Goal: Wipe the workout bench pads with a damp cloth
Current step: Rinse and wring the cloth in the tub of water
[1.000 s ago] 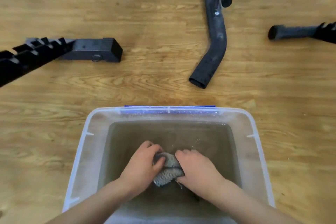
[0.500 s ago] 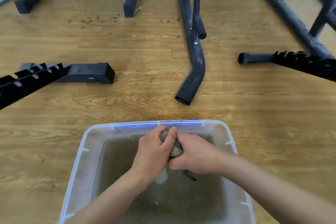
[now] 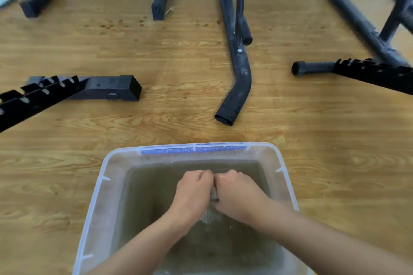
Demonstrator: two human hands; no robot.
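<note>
Grey cloth (image 3: 214, 194) bunched between both fists over clear plastic tub (image 3: 105, 176).

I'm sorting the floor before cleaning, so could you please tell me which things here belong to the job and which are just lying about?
For the job:
- cloth, wrung between left hand and right hand
- clear tub of murky water

Lying about:
- bent black tube
- notched black bar
- notched rail
</note>
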